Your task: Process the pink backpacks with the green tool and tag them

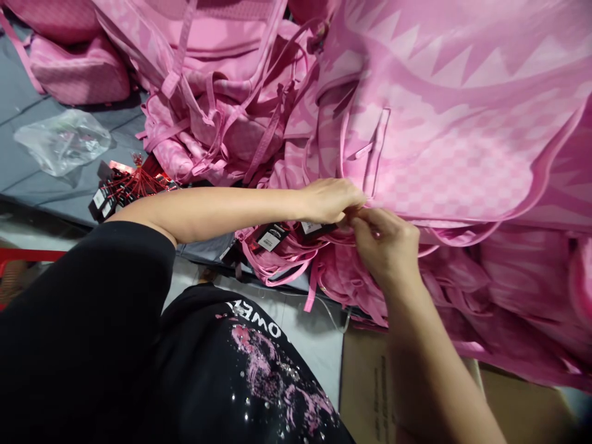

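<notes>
A large pink backpack [453, 148] with a checked pattern and pale jagged shapes fills the upper right. At its lower left edge, below a narrow pocket slit, my left hand [335, 198] and my right hand [388, 237] meet. The fingers of both are pinched together on something small, which they hide. Just beneath my left hand hang black tags [272, 238] with white labels, among pink straps [287, 271].
More pink bags [222, 117] are heaped at the back and left. A clear plastic bag [65, 140] and a bunch of black tags on red strings [136, 185] lie on the grey surface [18, 166]. Cardboard boxes [365, 382] stand below.
</notes>
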Available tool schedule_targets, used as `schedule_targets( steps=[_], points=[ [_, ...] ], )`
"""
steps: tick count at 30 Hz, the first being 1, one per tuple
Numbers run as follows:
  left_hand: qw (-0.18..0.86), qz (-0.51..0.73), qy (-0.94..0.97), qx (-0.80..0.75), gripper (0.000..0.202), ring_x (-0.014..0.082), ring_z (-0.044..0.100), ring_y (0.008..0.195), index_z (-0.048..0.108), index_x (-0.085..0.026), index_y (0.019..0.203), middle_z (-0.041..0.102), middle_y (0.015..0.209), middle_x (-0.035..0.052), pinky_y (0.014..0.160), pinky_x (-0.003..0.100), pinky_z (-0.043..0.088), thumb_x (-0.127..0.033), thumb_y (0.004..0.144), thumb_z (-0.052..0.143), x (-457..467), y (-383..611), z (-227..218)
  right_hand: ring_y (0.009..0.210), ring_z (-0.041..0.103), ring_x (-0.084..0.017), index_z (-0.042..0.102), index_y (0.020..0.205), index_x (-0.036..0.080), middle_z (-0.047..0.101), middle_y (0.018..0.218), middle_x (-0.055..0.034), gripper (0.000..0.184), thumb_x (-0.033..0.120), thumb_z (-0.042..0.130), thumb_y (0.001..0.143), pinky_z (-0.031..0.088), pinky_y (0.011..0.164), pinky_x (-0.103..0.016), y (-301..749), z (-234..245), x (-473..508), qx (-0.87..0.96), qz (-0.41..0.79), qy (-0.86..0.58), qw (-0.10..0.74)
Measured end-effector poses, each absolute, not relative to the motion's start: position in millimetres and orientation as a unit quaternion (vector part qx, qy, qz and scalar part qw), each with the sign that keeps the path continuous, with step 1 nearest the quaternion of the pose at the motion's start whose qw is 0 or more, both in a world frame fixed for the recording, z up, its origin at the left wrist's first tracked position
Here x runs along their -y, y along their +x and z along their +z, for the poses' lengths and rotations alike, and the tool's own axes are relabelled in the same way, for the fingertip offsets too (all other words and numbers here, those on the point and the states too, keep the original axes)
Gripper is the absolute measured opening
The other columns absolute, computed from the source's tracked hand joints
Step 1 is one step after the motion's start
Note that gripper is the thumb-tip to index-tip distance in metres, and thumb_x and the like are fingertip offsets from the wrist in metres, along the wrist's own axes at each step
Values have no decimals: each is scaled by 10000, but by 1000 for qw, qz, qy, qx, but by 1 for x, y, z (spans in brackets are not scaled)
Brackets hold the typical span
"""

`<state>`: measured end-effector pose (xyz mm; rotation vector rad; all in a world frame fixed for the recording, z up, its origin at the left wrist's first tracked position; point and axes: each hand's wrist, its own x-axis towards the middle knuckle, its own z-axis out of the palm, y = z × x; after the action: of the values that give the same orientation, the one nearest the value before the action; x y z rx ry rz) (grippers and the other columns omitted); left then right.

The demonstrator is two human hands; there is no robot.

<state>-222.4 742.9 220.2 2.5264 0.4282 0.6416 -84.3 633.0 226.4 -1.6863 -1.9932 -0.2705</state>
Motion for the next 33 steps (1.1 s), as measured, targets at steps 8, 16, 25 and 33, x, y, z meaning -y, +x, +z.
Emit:
schedule_targets(
  steps=[8, 16, 25, 33],
  points=[
    [494, 123, 847, -152, 141, 97, 565, 531, 671, -83, 764, 640, 643, 18, 587, 249, 444, -20, 749, 546, -751, -228, 222, 633, 601, -173, 628, 755, 215, 675, 737, -19, 87, 242, 579, 822, 467, 642, -286, -87, 222, -634, 701, -75, -646, 292],
    [477, 148, 851, -161, 118, 114, 614, 620, 632, -102, 768, 640, 687, 2, 605, 230, 460, -14, 727, 566, -749, -231, 222, 627, 617, -165, 626, 782, 227, 676, 729, 10, 69, 281, 661, 808, 490, 634, -278, -89, 219, -631, 662, -31, -657, 359],
    [486, 146, 850, -141, 112, 111, 620, 628, 640, -112, 829, 673, 747, 6, 608, 229, 458, -58, 747, 587, -749, -234, 217, 604, 604, -138, 645, 776, 208, 677, 708, 17, 71, 262, 691, 783, 482, 619, -245, -92, 219, -631, 653, -13, -654, 382],
    [395, 167, 889, -163, 76, 112, 611, 641, 638, -128, 818, 671, 741, -1, 585, 218, 403, -111, 747, 615, -745, -238, 222, 618, 609, -147, 646, 793, 201, 677, 722, 4, 78, 276, 670, 793, 489, 621, -258, -92, 217, -631, 645, -9, -657, 390]
  ],
)
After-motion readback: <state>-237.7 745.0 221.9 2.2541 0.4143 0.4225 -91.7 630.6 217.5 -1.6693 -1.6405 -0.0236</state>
